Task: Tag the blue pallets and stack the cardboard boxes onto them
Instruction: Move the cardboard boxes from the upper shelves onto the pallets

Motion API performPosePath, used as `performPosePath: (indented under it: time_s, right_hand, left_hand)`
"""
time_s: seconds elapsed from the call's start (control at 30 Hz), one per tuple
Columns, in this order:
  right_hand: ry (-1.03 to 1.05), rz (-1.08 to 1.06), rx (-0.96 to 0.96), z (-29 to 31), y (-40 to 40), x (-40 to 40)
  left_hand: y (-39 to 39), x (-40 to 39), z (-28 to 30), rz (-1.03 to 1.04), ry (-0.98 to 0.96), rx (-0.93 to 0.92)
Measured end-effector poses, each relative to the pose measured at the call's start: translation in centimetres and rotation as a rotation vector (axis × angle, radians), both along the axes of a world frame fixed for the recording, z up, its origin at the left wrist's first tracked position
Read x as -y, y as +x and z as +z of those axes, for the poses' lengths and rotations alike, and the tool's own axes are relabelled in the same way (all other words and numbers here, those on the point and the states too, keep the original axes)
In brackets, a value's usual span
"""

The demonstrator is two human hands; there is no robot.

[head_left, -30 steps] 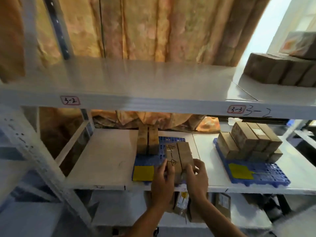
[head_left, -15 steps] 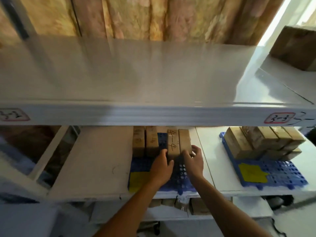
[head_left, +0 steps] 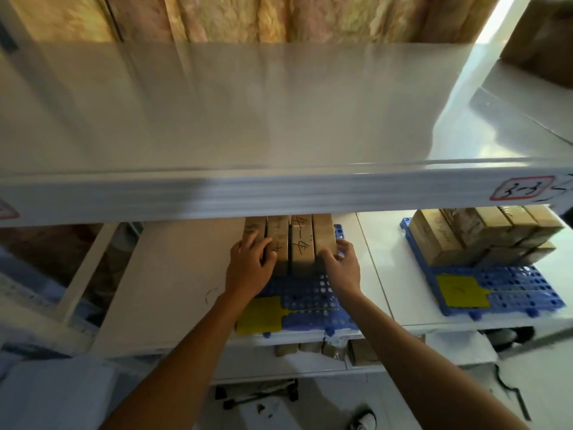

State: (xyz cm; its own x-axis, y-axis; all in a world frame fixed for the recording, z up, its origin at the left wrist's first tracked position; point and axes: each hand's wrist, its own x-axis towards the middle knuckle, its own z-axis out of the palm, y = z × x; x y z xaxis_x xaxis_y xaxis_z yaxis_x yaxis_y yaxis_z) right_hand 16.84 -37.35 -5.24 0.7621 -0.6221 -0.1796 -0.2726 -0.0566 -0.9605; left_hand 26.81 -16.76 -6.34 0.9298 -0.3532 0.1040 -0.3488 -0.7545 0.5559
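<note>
A blue pallet [head_left: 310, 301] with a yellow tag [head_left: 259, 315] lies on the middle shelf [head_left: 173, 290]. Several narrow cardboard boxes [head_left: 302, 243] stand side by side on its far half, one with handwriting on top. My left hand [head_left: 249, 265] presses against the left side of the row, fingers on the leftmost boxes. My right hand [head_left: 342, 263] presses against the right end box. The boxes' far ends are hidden by the upper shelf. A second blue pallet [head_left: 508, 293] with a yellow tag [head_left: 462, 290] on the right carries a stack of cardboard boxes [head_left: 483, 235].
The upper shelf board [head_left: 248, 119] fills the top half, with a label [head_left: 522, 187] on its front edge and a box [head_left: 539, 41] at top right. More boxes [head_left: 325, 349] sit on the shelf below. A white upright [head_left: 83, 274] slants at the left.
The boxes in my hands have gone from the pallet's front to its back, closed up against the other two. My head has moved closer and lower under the upper shelf.
</note>
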Motion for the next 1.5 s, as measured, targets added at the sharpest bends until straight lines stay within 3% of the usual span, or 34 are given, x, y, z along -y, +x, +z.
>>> performPosePath:
  time_s: [0.4,0.57,0.7,0.8,1.0,1.1,1.27,1.5]
  right_hand:
    - [-0.063,0.000,-0.059,1.4,-2.5,-1.3]
    - [-0.079,0.048,-0.101,2.5,-4.5,-1.8]
    - [-0.200,-0.016,-0.097,2.4,-7.9,-3.2]
    - [-0.244,0.060,-0.091,3.3,-10.2,-4.3]
    - [-0.233,0.189,0.192,12.9,-16.8,-4.5]
    - [-0.287,0.109,0.332,18.2,-22.4,-2.5]
    - [-0.394,-0.006,0.512,25.1,-31.7,1.8]
    - [-0.442,-0.092,0.650,30.3,-34.9,9.0]
  left_hand:
    - [-1.9,-0.4,-0.3,-0.042,-0.003,-0.051]
    - [-2.4,-0.6,-0.1,-0.040,0.006,0.008]
    - [-5.3,-1.8,1.7,0.044,-0.234,0.238]
    - [-9.8,-1.0,4.0,-0.023,-0.345,0.239]
    - [-21.2,4.7,12.3,-0.267,-0.608,0.137]
    - [-27.0,7.8,17.2,-0.344,-0.753,0.134]
    - [-35.1,11.8,25.5,-0.548,-0.779,0.241]
    - [-37.0,17.8,31.4,-0.496,-0.881,0.186]
